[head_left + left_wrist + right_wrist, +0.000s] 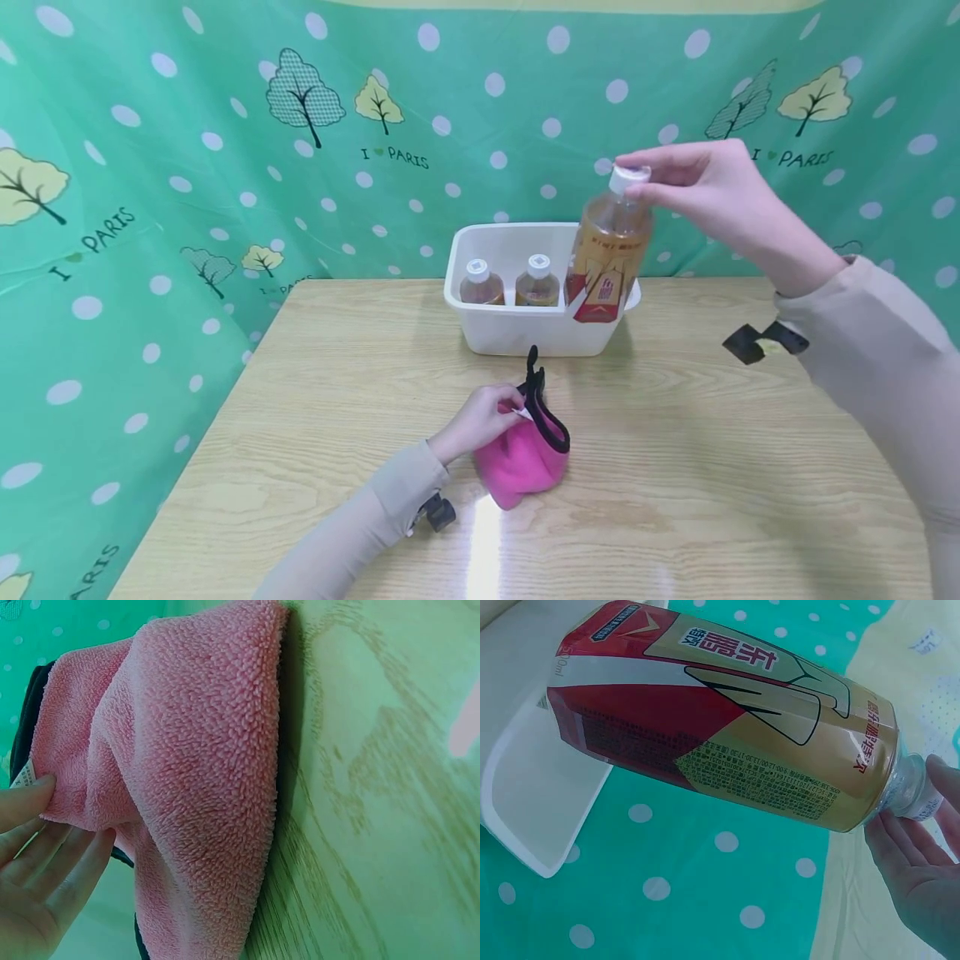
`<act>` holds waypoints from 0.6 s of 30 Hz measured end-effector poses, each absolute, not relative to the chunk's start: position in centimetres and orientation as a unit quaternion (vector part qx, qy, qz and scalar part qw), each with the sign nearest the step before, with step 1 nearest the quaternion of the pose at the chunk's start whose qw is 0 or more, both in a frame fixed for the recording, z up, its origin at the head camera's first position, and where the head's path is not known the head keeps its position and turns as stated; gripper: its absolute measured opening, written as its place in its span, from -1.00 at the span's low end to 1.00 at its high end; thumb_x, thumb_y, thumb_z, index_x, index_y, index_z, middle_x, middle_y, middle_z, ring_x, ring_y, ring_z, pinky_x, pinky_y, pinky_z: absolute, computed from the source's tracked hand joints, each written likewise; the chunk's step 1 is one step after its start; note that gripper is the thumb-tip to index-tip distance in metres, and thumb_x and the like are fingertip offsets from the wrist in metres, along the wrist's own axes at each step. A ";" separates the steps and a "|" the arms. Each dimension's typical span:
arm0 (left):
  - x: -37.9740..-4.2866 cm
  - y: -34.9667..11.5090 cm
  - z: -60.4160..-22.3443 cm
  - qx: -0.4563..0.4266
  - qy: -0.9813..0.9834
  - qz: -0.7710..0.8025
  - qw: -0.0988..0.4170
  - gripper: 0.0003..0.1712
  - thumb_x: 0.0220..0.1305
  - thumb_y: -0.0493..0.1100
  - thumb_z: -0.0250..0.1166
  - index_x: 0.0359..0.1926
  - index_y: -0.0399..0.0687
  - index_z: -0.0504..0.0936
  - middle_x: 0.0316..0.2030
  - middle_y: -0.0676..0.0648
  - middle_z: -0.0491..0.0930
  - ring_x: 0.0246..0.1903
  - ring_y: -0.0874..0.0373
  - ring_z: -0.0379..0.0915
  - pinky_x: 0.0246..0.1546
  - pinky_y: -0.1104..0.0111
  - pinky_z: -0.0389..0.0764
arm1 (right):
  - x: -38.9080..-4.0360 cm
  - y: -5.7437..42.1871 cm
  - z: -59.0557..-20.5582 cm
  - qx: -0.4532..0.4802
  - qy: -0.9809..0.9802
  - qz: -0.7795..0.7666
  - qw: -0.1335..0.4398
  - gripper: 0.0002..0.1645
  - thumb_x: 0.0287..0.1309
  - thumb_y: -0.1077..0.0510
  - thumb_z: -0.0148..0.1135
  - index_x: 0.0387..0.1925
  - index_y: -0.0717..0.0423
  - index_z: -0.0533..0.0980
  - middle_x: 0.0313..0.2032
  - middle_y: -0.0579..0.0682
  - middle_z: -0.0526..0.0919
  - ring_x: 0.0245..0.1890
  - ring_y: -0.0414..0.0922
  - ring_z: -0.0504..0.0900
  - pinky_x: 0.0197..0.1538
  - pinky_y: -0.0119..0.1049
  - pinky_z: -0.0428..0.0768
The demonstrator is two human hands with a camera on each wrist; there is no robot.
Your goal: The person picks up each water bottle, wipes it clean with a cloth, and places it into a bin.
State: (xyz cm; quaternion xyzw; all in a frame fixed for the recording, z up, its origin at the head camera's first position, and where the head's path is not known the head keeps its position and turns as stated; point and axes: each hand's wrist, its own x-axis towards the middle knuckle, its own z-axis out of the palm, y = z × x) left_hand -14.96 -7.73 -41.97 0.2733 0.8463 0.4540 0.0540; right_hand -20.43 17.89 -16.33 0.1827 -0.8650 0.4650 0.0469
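Note:
My right hand [705, 177] grips a drink bottle [609, 258] by its white cap, thumb on one side and fingers on the other. The bottle has a gold and red label and hangs slightly tilted, overlapping the right front of the white bin [517, 332] in the head view. In the right wrist view the whole label [727, 720] shows. Lower down, my left hand [480, 423] pinches the edge of a pink fleece pouch [525, 467] beside a small white tag [24, 776]. Black trim and a black loop [533, 360] edge the pouch's opening, which faces up and right.
Two more capped bottles, one on the left [482, 287] and one in the middle [537, 285], stand in the bin. The bin sits at the back of a wooden table [315, 400]. A green dotted curtain [465, 108] hangs behind and to the left.

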 end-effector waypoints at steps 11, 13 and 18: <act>-14.8 -7.8 -41.8 0.271 0.841 0.464 0.055 -0.88 -0.01 -0.48 0.18 -0.37 -0.36 0.54 -0.31 -0.20 0.55 -0.32 0.04 0.53 -0.29 0.53 0.54 | -23.9 18.0 -16.5 0.149 -0.872 0.465 0.034 -0.48 0.00 -0.03 0.21 0.06 -0.06 0.44 -0.15 -0.19 0.60 -0.13 -0.32 0.50 0.14 -0.16 0.33; -14.8 -7.8 -41.8 0.269 0.841 0.465 0.056 -0.89 -0.01 -0.47 0.18 -0.37 -0.35 0.54 -0.30 -0.20 0.55 -0.32 0.04 0.53 -0.29 0.54 0.54 | -24.6 18.2 -16.9 0.144 -0.872 0.467 0.028 -0.47 0.01 -0.02 0.21 0.07 -0.04 0.42 -0.13 -0.19 0.58 -0.12 -0.32 0.48 0.12 -0.22 0.35; -14.7 -7.7 -41.7 0.269 0.839 0.469 0.057 -0.89 -0.01 -0.47 0.18 -0.37 -0.36 0.54 -0.30 -0.21 0.55 -0.31 0.03 0.53 -0.29 0.53 0.55 | -25.9 18.5 -18.4 0.124 -0.870 0.476 0.010 -0.45 0.00 -0.04 0.20 0.08 -0.04 0.42 -0.15 -0.21 0.59 -0.18 -0.33 0.46 0.02 -0.30 0.40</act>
